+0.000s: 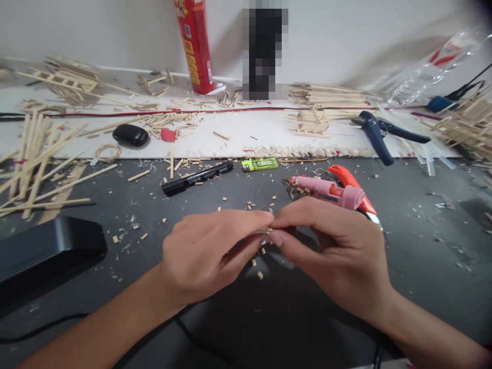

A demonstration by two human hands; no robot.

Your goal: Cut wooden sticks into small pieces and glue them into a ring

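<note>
My left hand (209,251) and my right hand (334,251) meet above the dark tabletop, fingertips pinched together. Between them shows a sliver of a small, thin, light-coloured piece (264,231), mostly covered by the fingers; its kind cannot be made out. Just beyond my right hand lies a pink hot glue gun (323,190) with a dark nozzle pointing left. An orange-handled tool (346,179) is partly hidden behind it. Small cut bits of wood (260,275) are scattered below and around the fingertips.
A black marker (198,178) and a green lighter (259,164) lie ahead. Blue-handled cutters (374,136), a black mouse (130,135) and a red canister (195,48) stand farther back. Wooden sticks (33,154) pile up at left, near a black box-like object (54,251). A plastic bottle (434,66) leans at right.
</note>
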